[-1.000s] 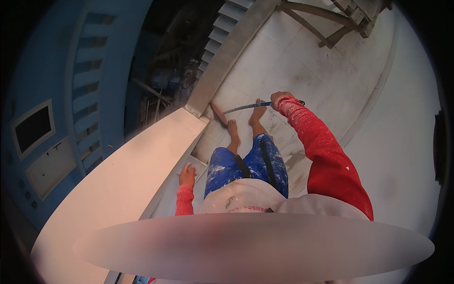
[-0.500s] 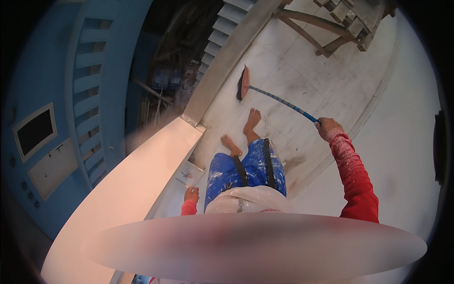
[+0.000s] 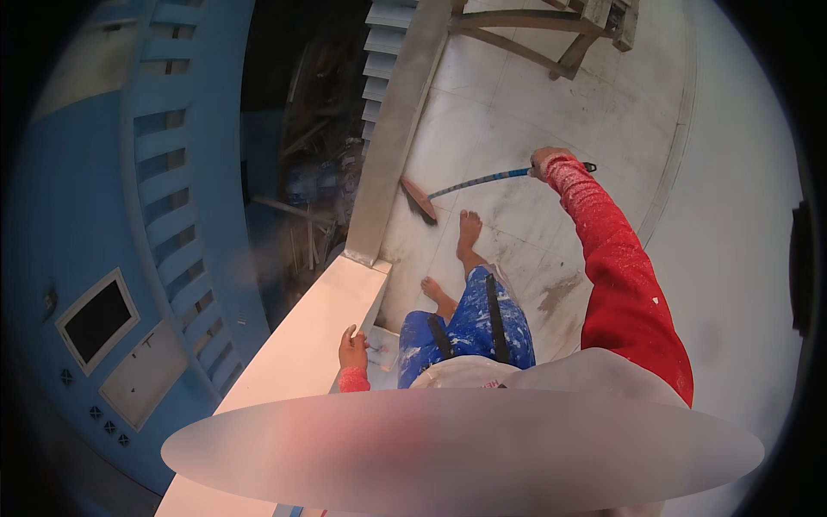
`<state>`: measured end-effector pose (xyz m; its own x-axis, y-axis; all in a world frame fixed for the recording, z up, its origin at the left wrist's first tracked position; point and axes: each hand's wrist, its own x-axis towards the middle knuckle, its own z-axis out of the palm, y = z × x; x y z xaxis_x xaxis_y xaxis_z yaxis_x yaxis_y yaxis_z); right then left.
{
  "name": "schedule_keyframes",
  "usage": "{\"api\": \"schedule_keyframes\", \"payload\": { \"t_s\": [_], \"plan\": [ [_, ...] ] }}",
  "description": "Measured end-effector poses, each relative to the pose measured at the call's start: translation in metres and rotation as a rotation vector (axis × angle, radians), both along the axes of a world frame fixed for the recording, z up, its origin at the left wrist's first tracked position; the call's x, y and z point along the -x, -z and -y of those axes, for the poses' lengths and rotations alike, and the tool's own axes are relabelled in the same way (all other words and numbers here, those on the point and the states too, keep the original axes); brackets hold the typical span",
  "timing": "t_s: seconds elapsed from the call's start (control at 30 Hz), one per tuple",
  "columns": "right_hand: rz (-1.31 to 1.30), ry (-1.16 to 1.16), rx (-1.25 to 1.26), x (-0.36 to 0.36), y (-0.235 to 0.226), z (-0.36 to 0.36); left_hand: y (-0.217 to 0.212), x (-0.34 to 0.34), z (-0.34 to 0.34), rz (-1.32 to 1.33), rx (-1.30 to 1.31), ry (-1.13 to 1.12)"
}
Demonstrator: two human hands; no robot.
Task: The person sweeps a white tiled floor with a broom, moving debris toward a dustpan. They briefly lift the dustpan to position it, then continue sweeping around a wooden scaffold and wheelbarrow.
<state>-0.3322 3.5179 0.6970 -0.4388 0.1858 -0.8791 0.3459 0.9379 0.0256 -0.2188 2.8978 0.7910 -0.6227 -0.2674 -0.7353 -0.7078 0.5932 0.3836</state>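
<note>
My right hand (image 3: 549, 160) is wrapped around the blue striped handle of a broom (image 3: 484, 179), close to its dark end. The pinkish broom head (image 3: 419, 200) with dark bristles rests on the tiles against the low grey kerb. Lower down, on my left, my left hand (image 3: 352, 349) is at the edge of the pale wall top (image 3: 303, 320); its fingers are apart and I see nothing in them. Both sleeves are red, and the right one is dusted white.
My bare feet stand on smudged pale floor tiles (image 3: 517, 215). A wooden trestle (image 3: 551, 26) is at the far end. White slats (image 3: 379, 65) rise beyond the grey kerb (image 3: 379, 194). Past the wall, far below on the left, is a blue building (image 3: 95, 198).
My right arm has reached farther out and leftward, bringing the broom head back against the kerb. My left hand has shifted to the wall edge with its fingers spread. The view has turned.
</note>
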Motion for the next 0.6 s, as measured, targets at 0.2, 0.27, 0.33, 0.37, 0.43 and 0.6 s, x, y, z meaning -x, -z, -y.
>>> {"api": "schedule_keyframes", "payload": {
  "t_s": [0.2, 0.27, 0.33, 0.37, 0.43, 0.6],
  "plan": [
    [-0.051, 0.452, -0.307, -0.145, -0.067, -0.207, 0.0, -0.043, 0.026, 0.298, 0.098, 0.013],
    [-0.112, 0.418, -0.41, -0.155, -0.107, -0.194, -0.017, -0.056, 0.039, 0.371, 0.167, -0.022],
    [-0.105, 0.376, -0.408, -0.141, -0.155, -0.16, -0.018, -0.065, 0.048, 0.422, 0.217, 0.016],
    [-0.09, 0.397, -0.359, -0.142, -0.168, -0.148, -0.014, -0.059, 0.05, 0.414, 0.203, 0.064],
    [-0.126, 0.44, -0.261, -0.138, -0.169, -0.128, 0.0, -0.047, 0.051, 0.384, 0.164, 0.16],
    [-0.137, 0.605, -0.044, -0.034, -0.035, -0.062, 0.022, 0.058, -0.016, 0.107, 0.023, 0.307]
  ]
}}
